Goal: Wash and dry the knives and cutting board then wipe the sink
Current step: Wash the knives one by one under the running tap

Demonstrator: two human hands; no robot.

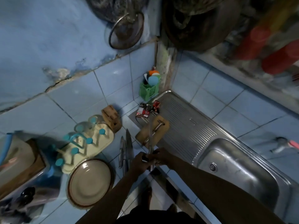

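While both hands meet over the front edge of the blue-tiled desk (103, 88), they hold one knife (151, 152) between them, its blade pointing toward twelve o'clock over the cutting board (162, 128). The left hand (141, 162) has its fingers curled around the knife's lower part, and the right hand (161, 156) closes its fingers on the same knife from the three o'clock side; whether a cloth lies between fingers and steel cannot be told. The cutting board, a small wooden one, lies at the twelve o'clock side of the hands on the ribbed steel drainboard (191, 125), with another metal utensil (156, 129) resting across it. Three more knives (125, 151) lie side by side on the desk at about ten o'clock from the hands, just beside the board's near corner. The sink (239, 168) bowl sits at four o'clock from the hands, its drain showing. At nine o'clock stand a brown plate (89, 181) and a cream rack with teal pegs (85, 143), and a wooden knife block (111, 118) leans just beyond the rack. In the far corner at twelve o'clock a green basket (149, 91) holds sponges, with some red packets (148, 109) near it on the drainboard's end.
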